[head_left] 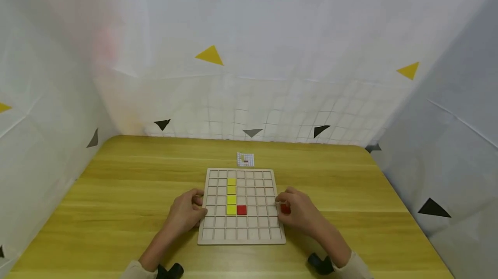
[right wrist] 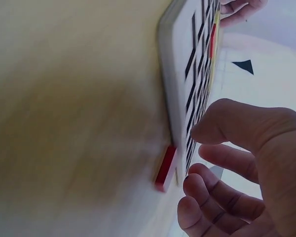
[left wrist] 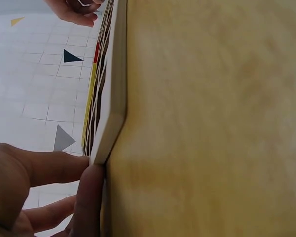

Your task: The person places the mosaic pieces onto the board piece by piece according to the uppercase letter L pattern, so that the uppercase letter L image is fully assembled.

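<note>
A light wooden grid board (head_left: 258, 235) lies flat on the table. On it, several yellow tiles (head_left: 231, 200) form a column, and one red tile (head_left: 241, 210) sits right of the lowest one. My left hand (head_left: 185, 210) holds the board's left edge, with thumb and a finger against the rim in the left wrist view. Over the right edge is my right hand (head_left: 301, 212), its fingers (right wrist: 222, 121) loosely bent with nothing visible between them. A second red tile (right wrist: 166, 169) rests on the table beside the board, partly covered by that hand in the head view.
Behind the board lies a small printed grid card (head_left: 245, 159) on the wooden table (head_left: 155, 158). White sheets (head_left: 272, 32) with yellow, black and grey triangles hang at the back and both sides. Dark wrist mounts (head_left: 321, 264) sit by the sleeves.
</note>
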A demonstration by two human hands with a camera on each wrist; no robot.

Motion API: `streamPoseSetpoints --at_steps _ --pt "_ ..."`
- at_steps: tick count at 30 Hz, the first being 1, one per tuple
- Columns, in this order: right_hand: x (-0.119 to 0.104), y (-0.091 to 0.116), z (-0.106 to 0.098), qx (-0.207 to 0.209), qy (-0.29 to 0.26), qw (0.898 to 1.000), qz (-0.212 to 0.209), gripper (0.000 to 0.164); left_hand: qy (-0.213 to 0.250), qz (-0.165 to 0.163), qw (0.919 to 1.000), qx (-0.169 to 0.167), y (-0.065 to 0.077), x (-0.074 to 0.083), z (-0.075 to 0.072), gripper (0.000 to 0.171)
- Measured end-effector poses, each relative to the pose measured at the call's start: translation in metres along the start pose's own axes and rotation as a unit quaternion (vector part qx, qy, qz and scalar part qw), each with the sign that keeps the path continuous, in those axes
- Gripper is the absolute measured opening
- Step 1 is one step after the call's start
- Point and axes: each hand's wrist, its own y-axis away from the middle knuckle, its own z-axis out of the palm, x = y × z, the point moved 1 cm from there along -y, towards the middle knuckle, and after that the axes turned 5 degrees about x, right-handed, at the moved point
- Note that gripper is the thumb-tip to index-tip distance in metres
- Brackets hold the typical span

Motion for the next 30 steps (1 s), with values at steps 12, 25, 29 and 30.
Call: streamPoseSetpoints --at_steps 12,25,29,30 --pt "0.012 0.009 -0.002 -0.007 0.004 1.000 0.008 0.029 0.004 0.000 1.0000 0.001 0.000 -0.003 0.000 0.050" --pt "0.016 0.007 0.000 -0.005 -0.013 1.000 0.011 0.029 0.000 0.006 1.0000 0.003 0.000 -0.002 0.000 0.049" --pt "0.016 0.007 -0.001 0.000 -0.011 1.000 0.008 0.029 0.002 0.007 1.0000 0.002 -0.001 -0.003 0.001 0.049" --pt "0.016 0.007 -0.001 0.001 -0.011 1.000 0.007 0.029 0.002 0.007 1.0000 0.002 -0.001 -0.004 0.001 0.049"
